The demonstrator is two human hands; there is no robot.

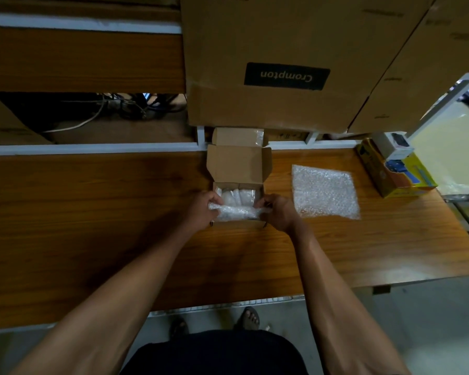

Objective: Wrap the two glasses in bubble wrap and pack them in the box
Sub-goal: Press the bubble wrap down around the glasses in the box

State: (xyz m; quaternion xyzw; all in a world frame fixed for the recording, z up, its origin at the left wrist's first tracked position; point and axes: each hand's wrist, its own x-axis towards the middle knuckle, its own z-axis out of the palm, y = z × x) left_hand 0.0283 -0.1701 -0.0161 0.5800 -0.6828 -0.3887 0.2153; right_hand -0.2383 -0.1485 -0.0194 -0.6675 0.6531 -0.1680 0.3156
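Packing step: the left hand and right hand are each gripping an end of one wrapped bundle, lowering it into the single open box near the table's far edge beside another bundle; pressing flat and closing the lid probably follow, while one spare bubble sheet is lying rightward.

A dim storeroom: a wood-grain counter with large Crompton cartons stacked behind it, tangled cables to their left, grey floor below the counter's front edge.
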